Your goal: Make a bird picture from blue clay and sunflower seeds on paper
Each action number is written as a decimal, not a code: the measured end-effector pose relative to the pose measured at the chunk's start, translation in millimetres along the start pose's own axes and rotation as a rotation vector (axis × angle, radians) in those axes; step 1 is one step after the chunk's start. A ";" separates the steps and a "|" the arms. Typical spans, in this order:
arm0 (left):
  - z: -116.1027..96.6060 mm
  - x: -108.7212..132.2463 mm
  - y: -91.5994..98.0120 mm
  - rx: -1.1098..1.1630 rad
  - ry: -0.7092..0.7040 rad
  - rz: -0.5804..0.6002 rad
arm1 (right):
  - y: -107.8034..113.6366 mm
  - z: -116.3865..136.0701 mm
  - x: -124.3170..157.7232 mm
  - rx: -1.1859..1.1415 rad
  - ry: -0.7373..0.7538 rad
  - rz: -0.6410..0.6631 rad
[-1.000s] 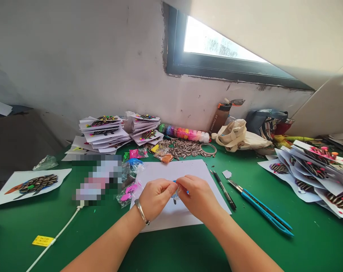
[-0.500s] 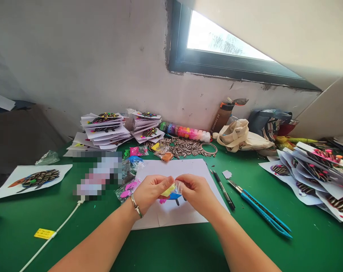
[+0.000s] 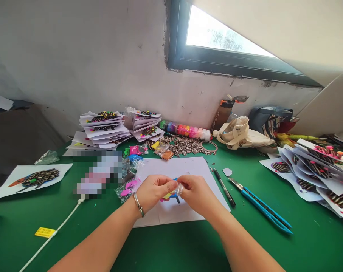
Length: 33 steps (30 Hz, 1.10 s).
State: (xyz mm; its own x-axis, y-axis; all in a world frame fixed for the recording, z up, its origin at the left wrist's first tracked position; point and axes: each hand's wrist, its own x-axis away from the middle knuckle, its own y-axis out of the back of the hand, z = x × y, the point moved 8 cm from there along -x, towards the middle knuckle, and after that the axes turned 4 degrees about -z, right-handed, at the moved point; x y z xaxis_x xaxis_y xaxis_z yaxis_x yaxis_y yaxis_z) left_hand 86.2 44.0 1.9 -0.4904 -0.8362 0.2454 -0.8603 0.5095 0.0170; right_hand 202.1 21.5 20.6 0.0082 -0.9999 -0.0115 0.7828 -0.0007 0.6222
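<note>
My left hand (image 3: pixel 154 192) is closed around a small packet of yellow clay (image 3: pixel 168 195), thumb on top. Pinched between the fingers of my right hand (image 3: pixel 199 193) is the packet's clear plastic film (image 3: pixel 179 189). Both hands meet above a white sheet of paper (image 3: pixel 188 165). Beneath them, partly hidden, blue and pink clay and a dark seed show on the sheet. Clear bags with pink clay (image 3: pixel 129 187) touch the sheet's left side.
A pen (image 3: pixel 224 187) and a blue craft knife (image 3: pixel 266 209) lie right of the sheet. Behind it spread striped sunflower seeds (image 3: pixel 182 146) and a row of clay tubs (image 3: pixel 185 130). Stacked seed pictures (image 3: pixel 106 130) stand at back left, more (image 3: pixel 315 175) at right. A white cable (image 3: pixel 66 215) crosses the left side.
My hands have shifted slightly, and my right fingers have bunched the plastic film closer to the left thumb. Less of the yellow clay shows. The view has moved a little.
</note>
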 end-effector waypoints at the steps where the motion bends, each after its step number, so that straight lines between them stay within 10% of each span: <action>1: -0.5 0.0 0.4 0.001 0.003 -0.005 | -3.6 -1.6 0.9 -0.087 -0.031 0.081; 5: -3.8 0.6 0.9 0.058 0.005 0.002 | -6.7 -2.1 3.7 -0.317 -0.091 0.251; 12: 1.2 -0.5 6.1 0.145 0.034 -0.042 | 12.3 -6.0 -2.3 -0.110 -0.033 -0.048; 33: 4.3 -8.0 47.0 0.399 0.075 -0.326 | 14.1 -15.3 -7.3 -0.852 -0.197 0.008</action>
State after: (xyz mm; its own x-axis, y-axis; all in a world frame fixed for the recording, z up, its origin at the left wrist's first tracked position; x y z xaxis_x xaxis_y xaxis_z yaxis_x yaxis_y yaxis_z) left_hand 49.1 73.8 -3.4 -0.1890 -0.9145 0.3576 -0.9601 0.0956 -0.2630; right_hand 222.6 29.1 17.5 -0.0304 -0.9841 0.1748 0.9824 -0.0617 -0.1765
